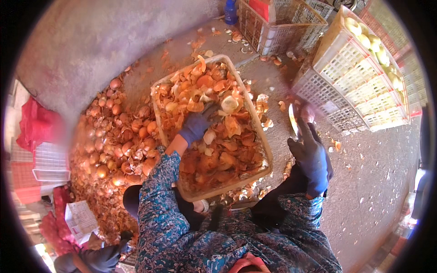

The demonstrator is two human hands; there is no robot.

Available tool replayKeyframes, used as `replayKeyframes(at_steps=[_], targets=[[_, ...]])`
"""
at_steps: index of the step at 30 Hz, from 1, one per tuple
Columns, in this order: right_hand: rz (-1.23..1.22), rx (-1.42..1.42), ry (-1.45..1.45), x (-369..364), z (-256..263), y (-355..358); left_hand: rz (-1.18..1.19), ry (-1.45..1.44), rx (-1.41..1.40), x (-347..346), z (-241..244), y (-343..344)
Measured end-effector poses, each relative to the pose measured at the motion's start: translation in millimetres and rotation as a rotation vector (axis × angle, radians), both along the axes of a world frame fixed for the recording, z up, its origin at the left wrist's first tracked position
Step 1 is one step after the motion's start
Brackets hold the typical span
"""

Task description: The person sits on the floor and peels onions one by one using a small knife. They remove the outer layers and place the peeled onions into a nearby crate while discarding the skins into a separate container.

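Note:
A shallow plastic crate [213, 199] filled with loose onion skins [227, 162] and some onions stands before me. My left hand [199, 124], in a blue work glove with dark fingers, reaches down into the middle of it. Its fingertips are blurred among the skins, near a cut onion piece [229, 104], so whether they grip anything is unclear. To the right of the crate, above my right leg, my right hand [309, 155] wears a matching glove. A knife [293, 117] with a pale, shiny blade projects from between its thumb and fingers; the handle is hidden.
Unpeeled onions [128, 148] lie heaped left of the crate against a wall [112, 37]. Peeled onions fill a white stacked crate [362, 78] at right. Farther back are another crate [283, 30] and a blue bottle [230, 13]. Another person's sleeve [99, 257] shows at lower left.

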State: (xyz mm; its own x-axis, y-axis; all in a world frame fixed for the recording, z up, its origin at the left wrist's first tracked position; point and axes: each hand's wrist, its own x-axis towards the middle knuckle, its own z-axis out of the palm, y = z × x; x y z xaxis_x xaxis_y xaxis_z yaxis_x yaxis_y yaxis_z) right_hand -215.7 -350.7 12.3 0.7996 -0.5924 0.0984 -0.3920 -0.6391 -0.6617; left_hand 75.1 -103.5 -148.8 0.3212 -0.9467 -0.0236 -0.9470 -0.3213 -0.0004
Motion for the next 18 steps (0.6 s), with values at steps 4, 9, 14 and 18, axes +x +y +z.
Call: replayKeyframes(at_steps=[4,9,14,18], targets=[[0.004,0.05,0.046,4.7,11.6,4.7,0.171,0.037,-0.009,38.7,-11.1,-0.9],[0.01,0.052,0.119,11.8,7.6,8.3,0.628,0.062,-0.108,107.1,-40.6,10.0],[0.026,0.114,0.148,15.4,2.1,7.3,0.624,-0.061,-0.124,113.5,-54.5,0.8],[0.034,0.11,0.099,7.5,-6.7,3.5,0.556,0.139,-0.092,51.3,45.9,-22.0]])
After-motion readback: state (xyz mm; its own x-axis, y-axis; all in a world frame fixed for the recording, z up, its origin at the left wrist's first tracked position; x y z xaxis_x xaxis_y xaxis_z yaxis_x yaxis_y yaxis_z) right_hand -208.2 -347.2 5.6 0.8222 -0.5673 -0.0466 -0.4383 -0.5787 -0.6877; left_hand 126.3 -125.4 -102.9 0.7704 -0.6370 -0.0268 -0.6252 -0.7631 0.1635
